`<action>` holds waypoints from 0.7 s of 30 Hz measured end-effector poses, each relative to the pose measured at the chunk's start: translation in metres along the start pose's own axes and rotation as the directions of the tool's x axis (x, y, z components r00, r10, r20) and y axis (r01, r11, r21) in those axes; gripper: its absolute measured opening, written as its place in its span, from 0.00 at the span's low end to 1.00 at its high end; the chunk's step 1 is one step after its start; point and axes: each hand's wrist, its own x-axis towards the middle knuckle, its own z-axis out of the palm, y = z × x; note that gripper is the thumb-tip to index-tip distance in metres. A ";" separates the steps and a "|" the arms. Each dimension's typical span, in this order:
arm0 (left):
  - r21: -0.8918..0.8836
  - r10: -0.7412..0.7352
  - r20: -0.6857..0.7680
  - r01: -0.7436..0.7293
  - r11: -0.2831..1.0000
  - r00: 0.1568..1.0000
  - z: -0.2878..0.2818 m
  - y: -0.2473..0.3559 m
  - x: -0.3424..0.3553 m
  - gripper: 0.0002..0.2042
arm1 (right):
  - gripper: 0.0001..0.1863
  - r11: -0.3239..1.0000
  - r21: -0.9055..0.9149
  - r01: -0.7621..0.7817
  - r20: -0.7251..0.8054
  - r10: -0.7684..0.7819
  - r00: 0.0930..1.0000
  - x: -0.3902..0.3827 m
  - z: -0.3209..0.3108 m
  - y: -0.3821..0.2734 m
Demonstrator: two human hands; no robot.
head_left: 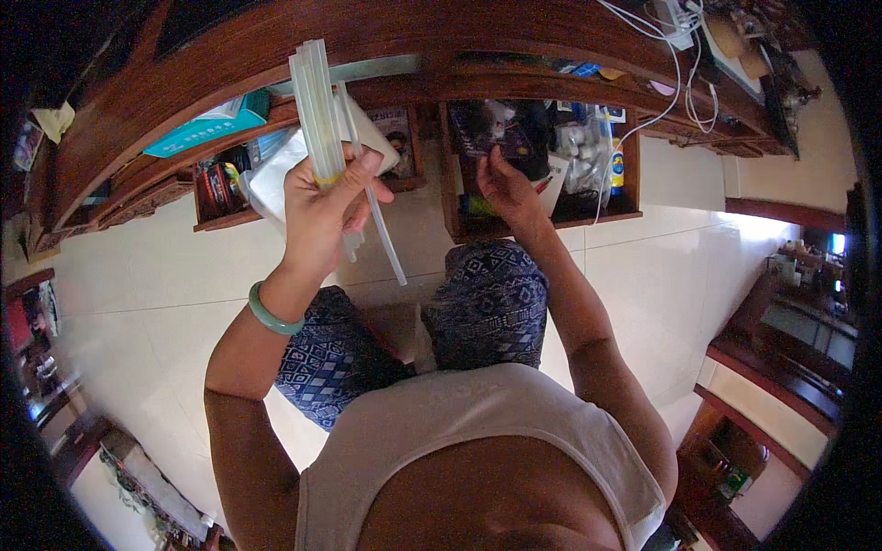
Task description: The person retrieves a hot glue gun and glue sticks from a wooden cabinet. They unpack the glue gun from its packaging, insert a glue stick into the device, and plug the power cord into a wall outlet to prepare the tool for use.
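Sticks: a bunch of long, thin, see-through whitish sticks [317, 110] is up in the left hand [317, 207], above the open wooden left drawer [225, 221].
Left fingers: curled and pressed around the bunch.
Loose stick: one long, thin, whitish stick [387, 237] leans away from the bunch, with the same hand around it.
Right hand: the right hand [510, 188] is over the open brown wooden right drawer [620, 217]. Its fingers are bent by a dark purple flat packet [480, 129]; I cannot tell if they pinch it.
Done so far: the sticks are up in the hand and both drawers are pulled out, so it looks partway.
Left to do: the sticks are not yet put down, and neither drawer is pushed in.
How the sticks look: straight, smooth and cloudy, like candle wax. The tops are nearly level. A yellowish patch shows by the thumb, maybe a band.
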 end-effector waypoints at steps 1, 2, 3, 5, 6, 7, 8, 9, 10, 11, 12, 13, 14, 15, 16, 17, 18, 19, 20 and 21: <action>0.004 -0.009 0.010 0.009 1.000 1.000 0.000 -0.001 0.001 0.09 | 0.10 0.999 0.035 -0.017 0.015 0.016 1.000 -0.003 -0.003 -0.003; -0.013 -0.021 0.049 0.021 1.000 0.999 -0.001 -0.002 0.003 0.09 | 0.09 0.997 0.070 -0.033 0.031 0.031 0.999 -0.005 -0.006 -0.007; 0.002 -0.050 0.052 0.050 0.999 0.997 0.001 -0.002 0.003 0.09 | 0.07 0.993 0.104 -0.057 0.048 0.052 0.997 -0.009 -0.008 -0.011; 0.033 -0.109 0.060 0.107 0.994 0.992 0.006 -0.002 0.003 0.08 | 0.05 0.995 -0.070 -0.071 0.058 0.075 0.995 -0.021 -0.010 -0.021; 0.044 -0.143 0.091 0.140 0.989 0.986 0.007 -0.001 0.003 0.08 | 0.05 0.985 -0.171 0.026 0.052 -0.018 0.998 -0.030 -0.007 -0.020; 0.101 -0.161 0.115 0.149 0.984 0.980 0.007 -0.004 0.003 0.09 | 0.06 0.954 -0.274 0.120 0.055 -0.109 0.992 -0.039 -0.004 -0.021; 0.158 -0.179 0.139 0.157 0.975 0.974 0.006 -0.008 0.004 0.09 | 0.06 0.929 -0.339 0.152 0.051 -0.143 0.988 -0.048 -0.001 -0.023; 0.215 -0.197 0.162 0.160 0.963 0.967 0.005 -0.009 0.005 0.09 | 0.06 0.897 -0.402 0.182 0.052 -0.176 0.983 -0.056 0.001 -0.028; 0.228 -0.247 0.157 0.208 0.951 0.956 0.007 -0.009 0.004 0.10 | 0.07 0.861 -0.463 0.211 0.055 -0.209 0.976 -0.063 0.002 -0.032; 0.231 -0.263 0.186 0.218 0.948 0.947 0.008 -0.011 0.005 0.10 | 0.07 0.860 -0.458 0.226 0.057 -0.225 0.973 -0.070 0.001 -0.037; 0.234 -0.280 0.214 0.229 0.945 0.936 0.008 -0.015 0.006 0.11 | 0.07 0.859 -0.451 0.240 0.059 -0.240 0.969 -0.075 -0.001 -0.042; 0.239 -0.296 0.242 0.239 0.941 0.924 0.008 -0.017 0.007 0.11 | 0.07 0.859 -0.445 0.254 0.060 -0.254 0.965 -0.080 -0.004 -0.047; 0.263 -0.332 0.274 0.262 0.929 0.903 0.009 -0.016 0.009 0.11 | 0.09 0.870 -0.402 0.286 0.103 -0.267 0.958 -0.083 -0.011 -0.053; 0.277 -0.341 0.290 0.263 0.924 0.894 0.010 -0.019 0.011 0.11 | 0.13 0.862 -0.403 0.308 0.159 -0.265 0.951 -0.089 -0.014 -0.061; 0.291 -0.351 0.307 0.264 0.920 0.885 0.010 -0.025 0.014 0.11 | 0.16 0.867 -0.382 0.320 0.193 -0.263 0.945 -0.097 -0.014 -0.067; 0.305 -0.360 0.324 0.264 0.915 0.875 0.011 -0.029 0.015 0.11 | 0.19 0.872 -0.361 0.331 0.227 -0.263 0.938 -0.103 -0.013 -0.072; 0.386 -0.373 0.302 0.245 0.889 0.877 0.017 -0.024 0.016 0.11 | 0.19 0.879 -0.331 0.344 0.252 -0.269 0.930 -0.108 -0.017 -0.077; 0.365 -0.383 0.298 0.267 0.892 0.874 0.021 -0.027 0.019 0.11 | 0.20 0.885 -0.301 0.356 0.276 -0.277 0.920 -0.113 -0.022 -0.081; 0.343 -0.394 0.294 0.289 0.894 0.871 0.025 -0.033 0.023 0.11 | 0.21 0.890 -0.270 0.368 0.300 -0.285 0.910 -0.118 -0.027 -0.083; 0.321 -0.403 0.289 0.309 0.895 0.868 0.029 -0.039 0.028 0.11 | 0.21 0.884 -0.262 0.386 0.300 -0.306 0.904 -0.121 -0.034 -0.084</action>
